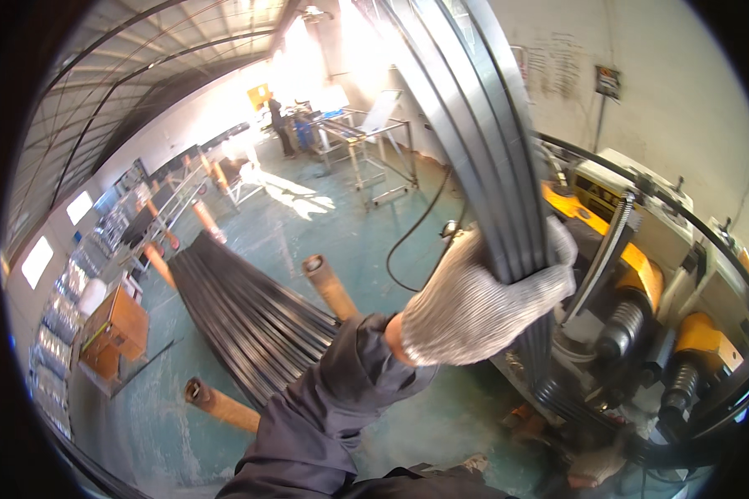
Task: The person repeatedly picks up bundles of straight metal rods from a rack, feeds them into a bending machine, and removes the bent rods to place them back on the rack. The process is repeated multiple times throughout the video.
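My left hand (pixel 491 303), in a pale knitted glove, is closed around a bundle of long dark grey strips (pixel 483 141). The bundle rises from my fist past the top edge, its upper part shiny in the light. Below the fist the strips continue down beside a machine. At the lower right, in shade, my right hand (pixel 597 466) is beside dark strips (pixel 570 399) at the machine's near side. Its fingers are too dim and blurred to read.
A machine with yellow brackets (pixel 641 270) and coil springs (pixel 620 328) stands close on the right. More dark strips (pixel 250 312) lie on a low rack between brown upright tubes (pixel 329 287). A wooden box (pixel 115 333) is at left. Farther off are metal-frame tables (pixel 366 137) and a person (pixel 281 125).
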Demonstrator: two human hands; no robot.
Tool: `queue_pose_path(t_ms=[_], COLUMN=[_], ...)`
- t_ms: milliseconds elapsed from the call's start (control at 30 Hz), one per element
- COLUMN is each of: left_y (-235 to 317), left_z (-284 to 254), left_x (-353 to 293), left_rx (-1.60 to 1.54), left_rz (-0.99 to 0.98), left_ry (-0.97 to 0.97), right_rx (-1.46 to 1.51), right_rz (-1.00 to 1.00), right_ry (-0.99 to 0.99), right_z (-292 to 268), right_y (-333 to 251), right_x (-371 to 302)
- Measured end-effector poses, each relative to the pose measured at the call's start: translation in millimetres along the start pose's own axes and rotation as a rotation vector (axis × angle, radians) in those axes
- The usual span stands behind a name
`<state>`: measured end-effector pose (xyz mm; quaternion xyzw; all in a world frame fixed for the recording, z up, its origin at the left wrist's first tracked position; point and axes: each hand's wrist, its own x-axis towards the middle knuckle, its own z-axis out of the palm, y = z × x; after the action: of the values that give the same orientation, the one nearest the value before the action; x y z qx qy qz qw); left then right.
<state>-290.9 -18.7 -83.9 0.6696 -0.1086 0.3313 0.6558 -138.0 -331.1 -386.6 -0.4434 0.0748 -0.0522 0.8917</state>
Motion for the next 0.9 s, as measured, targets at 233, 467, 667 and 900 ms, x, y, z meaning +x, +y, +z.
queue_pose_path(t_ms=[233, 467, 667, 900], left_y=[69.7, 155.4, 251.9, 358.4], left_z=[-87.5, -79.9, -15.3, 44.9], left_x=[-222.7, -455.8, -615.0, -772.9], left_rx=[-0.073, 0.219, 0.38, 0.329], left_rz=[0.104, 0.193, 0.272, 0.595], left_ry=[0.554, 1.128, 1.689, 1.967], right_rx=[-0.231, -0.33, -0.215, -0.244], right_rz=[-0.154, -0.134, 0.315, -0.077], right_ry=[-0.195, -0.68, -1.13, -1.445], right_z=[28.7, 86.9, 156.8, 152.6], right_y=[13.1, 23.1, 53.2, 53.1], right_x=[-106.3, -214.5, -359.6, -565.9])
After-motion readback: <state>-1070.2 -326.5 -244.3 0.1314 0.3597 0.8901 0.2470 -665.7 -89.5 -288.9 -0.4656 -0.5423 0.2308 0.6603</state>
